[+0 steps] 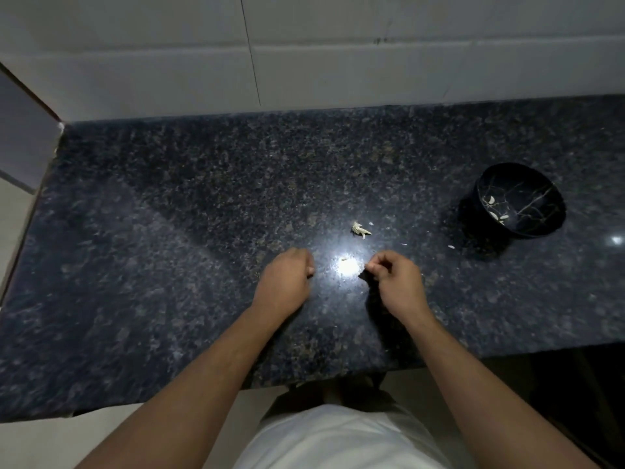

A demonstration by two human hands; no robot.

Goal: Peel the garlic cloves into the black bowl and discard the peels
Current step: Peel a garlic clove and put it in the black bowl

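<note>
Shirt [341, 438]: a white shirt is showing at the bottom edge, directly under the camera, with both bare forearms reaching forward from either side of it.
Counter [169, 231]: a dark speckled stone counter is filling most of the view, its near edge lying just past the shirt.
Left hand [285, 277]: it is hovering low over the counter near the middle, knuckles up and fingers curling under into a loose fist; whether anything is lying inside the fist cannot be told.
Right hand [395, 277]: it is sitting just right of the left hand, apart from it, with thumb and fingertips pressing together at the tip as if pinching; something tiny may be between them, but it is too small to tell.
Glare [345, 264]: a bright patch of reflected light is shining on the counter between the two hands, with a small pale fleck lying in it.
Peel [360, 229]: a small pale clump of garlic skin is lying on the counter just beyond the hands, with a few tiny scraps scattered to its right.
Bowl [519, 201]: a black bowl with thin pale veins is sitting far right, well apart from the hands.
Cloves [497, 211]: a few peeled pale cloves are resting inside the bowl.
Wall [338, 62]: pale tiles are rising behind the counter.
</note>
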